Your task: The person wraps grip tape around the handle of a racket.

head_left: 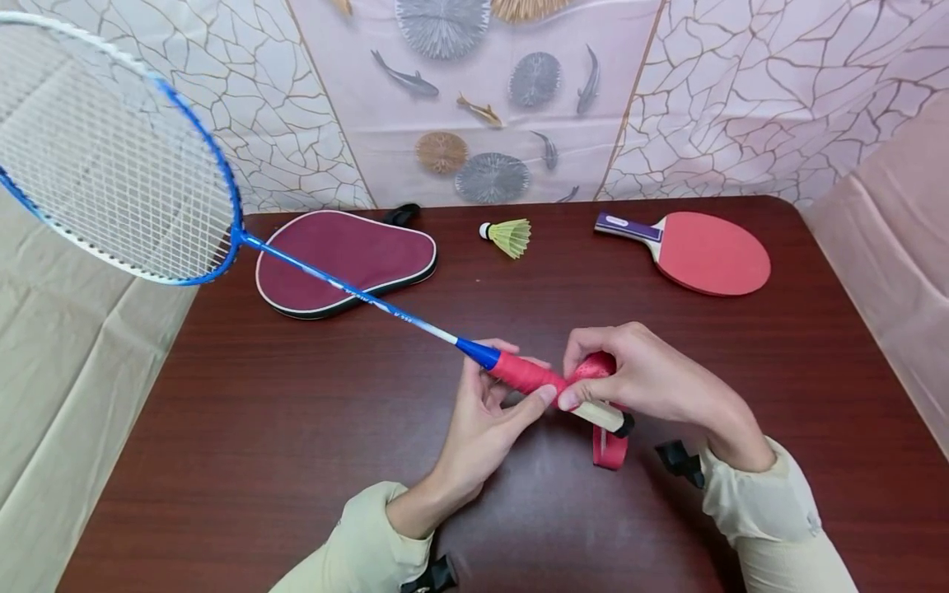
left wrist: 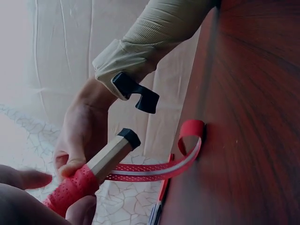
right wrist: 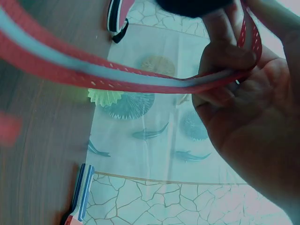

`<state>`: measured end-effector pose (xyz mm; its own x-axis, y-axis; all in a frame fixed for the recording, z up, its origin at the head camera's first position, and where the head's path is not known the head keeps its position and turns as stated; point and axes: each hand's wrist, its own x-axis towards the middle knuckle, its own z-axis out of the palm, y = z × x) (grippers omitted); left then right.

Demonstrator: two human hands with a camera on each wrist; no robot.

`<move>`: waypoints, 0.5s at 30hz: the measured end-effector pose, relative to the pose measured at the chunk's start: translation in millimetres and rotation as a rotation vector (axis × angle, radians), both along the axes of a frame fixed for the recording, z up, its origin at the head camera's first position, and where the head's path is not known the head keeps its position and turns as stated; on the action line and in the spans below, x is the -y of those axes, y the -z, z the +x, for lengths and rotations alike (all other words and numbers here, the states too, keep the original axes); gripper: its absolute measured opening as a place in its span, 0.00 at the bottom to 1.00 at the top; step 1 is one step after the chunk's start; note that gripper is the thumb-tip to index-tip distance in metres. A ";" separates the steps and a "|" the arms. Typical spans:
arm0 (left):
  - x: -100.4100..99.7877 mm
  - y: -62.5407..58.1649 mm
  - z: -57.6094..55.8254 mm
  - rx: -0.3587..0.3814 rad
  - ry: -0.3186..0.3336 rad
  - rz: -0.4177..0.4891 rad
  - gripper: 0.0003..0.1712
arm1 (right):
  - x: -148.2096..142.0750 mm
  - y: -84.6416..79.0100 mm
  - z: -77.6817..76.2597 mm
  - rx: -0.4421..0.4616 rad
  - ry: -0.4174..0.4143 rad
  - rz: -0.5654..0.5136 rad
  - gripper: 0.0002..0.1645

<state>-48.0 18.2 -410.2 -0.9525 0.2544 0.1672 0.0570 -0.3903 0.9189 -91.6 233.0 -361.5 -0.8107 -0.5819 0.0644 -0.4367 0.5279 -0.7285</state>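
A blue and white badminton racket (head_left: 348,288) slants across the head view, its head up at the left. Perforated red grip tape (head_left: 522,372) covers the upper part of the handle; bare pale wood (head_left: 599,414) with a black end cap shows below it. My left hand (head_left: 485,424) holds the wrapped part between thumb and fingers. At the edge of the wrap, my right hand (head_left: 652,375) pinches the tape against the handle. Loose tape (left wrist: 187,159) hangs from there in a curl to the tabletop, a pale strip along its inner side.
Along the back of the brown table (head_left: 311,461) lie a maroon paddle case (head_left: 334,255), a yellow shuttlecock (head_left: 510,236) and a red table tennis paddle (head_left: 715,254). The racket's shaft passes above the case. Patterned cloth (head_left: 482,99) hangs behind the table.
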 end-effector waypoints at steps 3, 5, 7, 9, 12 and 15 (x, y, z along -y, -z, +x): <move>-1.1 2.1 -0.4 -0.004 -0.021 -0.012 0.30 | 1.6 -0.4 0.7 0.011 0.002 0.014 0.15; -0.9 2.7 -0.6 -0.005 -0.021 -0.017 0.30 | 2.0 -0.4 1.0 0.012 0.006 0.031 0.16; -0.7 3.1 -0.9 -0.008 -0.016 -0.023 0.30 | 2.2 -0.2 1.2 0.002 0.013 0.059 0.17; -0.2 3.4 -1.2 -0.008 -0.006 -0.029 0.30 | 2.0 -0.2 1.0 -0.014 0.021 0.088 0.19; 0.7 3.6 -1.3 -0.014 0.010 -0.041 0.29 | 0.6 -1.2 0.8 -0.026 0.031 0.121 0.19; 1.2 3.4 -1.2 -0.019 0.029 -0.036 0.29 | -2.9 -3.5 0.9 -0.028 0.029 0.122 0.16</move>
<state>-49.2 16.9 -413.7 -0.9414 0.2881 0.1752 0.0634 -0.3590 0.9312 -90.7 235.9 -358.0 -0.8260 -0.5634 0.0176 -0.4397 0.6244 -0.6456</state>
